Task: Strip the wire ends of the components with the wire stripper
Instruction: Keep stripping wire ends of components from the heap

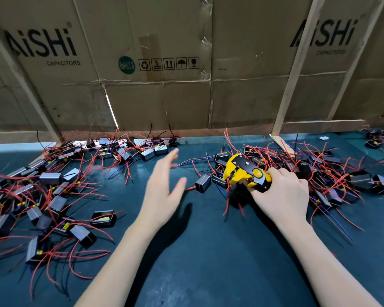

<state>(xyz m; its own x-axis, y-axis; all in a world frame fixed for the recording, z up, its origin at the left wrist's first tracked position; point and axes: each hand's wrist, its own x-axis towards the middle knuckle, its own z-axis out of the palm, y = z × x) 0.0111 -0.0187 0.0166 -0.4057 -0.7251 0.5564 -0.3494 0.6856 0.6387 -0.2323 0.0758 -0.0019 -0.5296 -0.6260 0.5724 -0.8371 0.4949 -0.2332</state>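
Head view: wire stripper (245, 172) is gripped in the right hand (282, 191) over the right-hand pile; the left hand (164, 191) is spread, empty, blurred. A lone component (202, 183) lies between them. Fetching seems underway; a wire end must be fed in.

yellow-black wire stripper (245, 171) beside scattered components (203, 183) (red-wired).

Cardboard wall (164, 96) reads "AiSHi CAPACITORS", seemingly "RoHS 2.0", and "5".

Flattened cardboard boxes (155, 63) on wooden battens (297, 69) wall a dark-green table (208, 262).
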